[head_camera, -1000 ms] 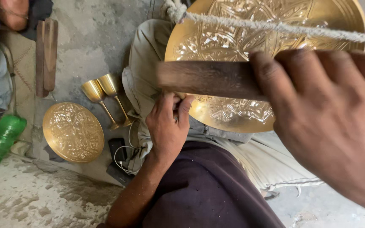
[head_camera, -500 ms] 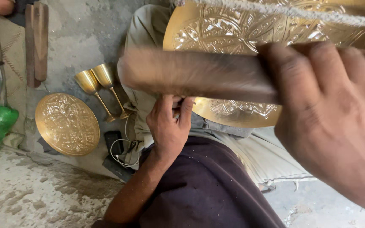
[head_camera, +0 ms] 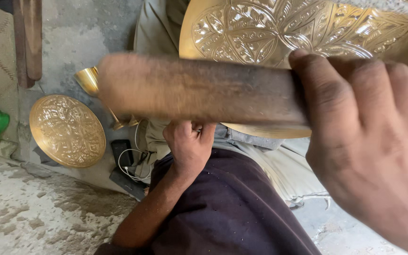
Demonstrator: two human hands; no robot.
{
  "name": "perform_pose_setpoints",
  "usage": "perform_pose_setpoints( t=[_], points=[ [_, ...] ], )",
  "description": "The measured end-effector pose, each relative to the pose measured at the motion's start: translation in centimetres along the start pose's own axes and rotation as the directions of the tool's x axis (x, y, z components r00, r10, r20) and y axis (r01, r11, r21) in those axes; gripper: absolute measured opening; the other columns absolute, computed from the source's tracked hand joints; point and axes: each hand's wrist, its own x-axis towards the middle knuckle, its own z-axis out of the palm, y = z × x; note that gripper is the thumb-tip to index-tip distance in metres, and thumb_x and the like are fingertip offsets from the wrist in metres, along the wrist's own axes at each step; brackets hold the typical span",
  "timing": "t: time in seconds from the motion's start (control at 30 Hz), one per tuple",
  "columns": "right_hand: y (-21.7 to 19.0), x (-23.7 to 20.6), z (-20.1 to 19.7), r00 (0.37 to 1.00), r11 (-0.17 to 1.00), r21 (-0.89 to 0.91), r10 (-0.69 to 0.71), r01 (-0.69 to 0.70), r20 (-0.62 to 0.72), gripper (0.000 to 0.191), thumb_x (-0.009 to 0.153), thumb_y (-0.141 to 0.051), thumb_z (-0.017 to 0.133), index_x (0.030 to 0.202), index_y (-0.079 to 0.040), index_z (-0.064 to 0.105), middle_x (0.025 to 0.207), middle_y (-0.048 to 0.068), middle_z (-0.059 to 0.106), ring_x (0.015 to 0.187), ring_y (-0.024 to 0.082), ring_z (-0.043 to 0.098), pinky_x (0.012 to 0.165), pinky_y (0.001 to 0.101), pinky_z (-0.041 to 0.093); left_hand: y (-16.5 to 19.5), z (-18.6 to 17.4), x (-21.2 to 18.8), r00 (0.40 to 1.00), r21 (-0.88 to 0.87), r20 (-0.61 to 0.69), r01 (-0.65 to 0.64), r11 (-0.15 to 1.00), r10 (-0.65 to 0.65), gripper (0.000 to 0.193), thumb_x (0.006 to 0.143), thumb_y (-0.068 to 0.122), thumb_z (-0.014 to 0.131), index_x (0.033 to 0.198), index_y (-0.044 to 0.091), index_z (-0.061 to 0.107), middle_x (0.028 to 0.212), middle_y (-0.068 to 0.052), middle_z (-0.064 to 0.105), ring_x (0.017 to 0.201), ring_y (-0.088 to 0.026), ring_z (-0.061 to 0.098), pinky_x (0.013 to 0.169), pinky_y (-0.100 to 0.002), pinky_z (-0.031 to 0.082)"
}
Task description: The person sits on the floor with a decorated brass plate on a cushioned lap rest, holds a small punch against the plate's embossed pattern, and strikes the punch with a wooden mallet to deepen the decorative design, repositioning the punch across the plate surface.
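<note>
One rough grey concrete floor

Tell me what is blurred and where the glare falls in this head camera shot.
Head view: the wooden bar in the right hand is smeared by motion blur, its left end softest; the left hand is sharp; bright glare falls on the large engraved brass plate; the small brass plate is evenly lit.

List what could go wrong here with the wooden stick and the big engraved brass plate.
1. The right hand swings the blurred wooden stick just above the left hand at the brass plate edge; fingers could get struck.
2. A stray blow could dent the engraved plate.
3. The brass goblet stands close and might get knocked over.
</note>
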Motion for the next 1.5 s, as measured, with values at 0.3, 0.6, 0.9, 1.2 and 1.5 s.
perform_pose_setpoints(
  t=[0.3, 0.6, 0.9, 1.2, 1.5],
  points=[
    [-0.5, -1.0, -0.2, 0.999, 0.996, 0.088, 0.020, -0.016, -0.049, 0.054, 0.094, -0.008, 0.071, 0.148, -0.007, 0.064, 0.118, 0.007, 0.067, 0.105, 0.025, 0.063, 0.093, 0.0362, 0.053, -1.2, 1.1, -1.4, 0.996, -0.070, -0.024, 0.083, 0.994, -0.085, 0.032, 0.091, 0.014, 0.082, 0.082, 0.005, 0.053, 0.058, -0.003, 0.053, 0.049, -0.015, 0.053, 0.051, -0.037, 0.043],
    [-0.7, 0.8, -1.4, 0.995, 0.993, -0.075, -0.098, 0.096, -0.024, 0.053, 0.092, -0.021, 0.069, 0.143, -0.006, 0.068, 0.112, 0.007, 0.069, 0.102, 0.025, 0.066, 0.085, 0.0326, 0.053, -1.0, 1.4, -2.8, 0.972, -0.054, 0.088, 0.225, 0.973, -0.220, 0.031, 0.096, 0.029, 0.079, 0.096, 0.006, 0.059, 0.075, -0.002, 0.060, 0.062, -0.013, 0.061, 0.057, -0.033, 0.048],
    [-1.3, -0.5, -0.9, 0.983, 0.899, -0.403, -0.135, 0.174, 0.123, 0.049, 0.097, -0.036, 0.054, 0.141, -0.017, 0.064, 0.103, -0.002, 0.067, 0.096, 0.016, 0.065, 0.087, 0.0288, 0.054, -0.5, 2.1, -1.9, 0.957, -0.056, 0.127, 0.269, 0.961, -0.260, 0.025, 0.093, 0.022, 0.077, 0.102, 0.004, 0.062, 0.088, -0.005, 0.067, 0.078, -0.017, 0.069, 0.068, -0.032, 0.054],
    [-0.5, -1.9, -1.2, 0.947, 0.863, 0.391, 0.288, -0.320, 0.140, 0.049, 0.093, -0.001, 0.061, 0.141, 0.006, 0.062, 0.120, 0.026, 0.067, 0.095, 0.031, 0.068, 0.083, 0.0395, 0.056, 2.2, -3.6, 2.4, 0.999, -0.138, -0.041, 0.000, 0.990, -0.006, 0.020, 0.098, 0.010, 0.074, 0.110, 0.001, 0.061, 0.102, -0.008, 0.070, 0.091, -0.019, 0.075, 0.076, -0.031, 0.062],
    [1.0, -3.5, 2.1, 0.928, 0.796, 0.518, 0.373, -0.314, -0.011, 0.047, 0.089, 0.019, 0.050, 0.135, 0.016, 0.044, 0.111, 0.035, 0.064, 0.099, 0.042, 0.071, 0.085, 0.0427, 0.059, 3.5, -2.9, 6.6, 0.997, -0.112, 0.067, 0.033, 0.993, -0.026, 0.029, 0.102, 0.020, 0.077, 0.120, 0.004, 0.062, 0.097, -0.005, 0.072, 0.085, -0.015, 0.074, 0.071, -0.028, 0.060]
  ],
)
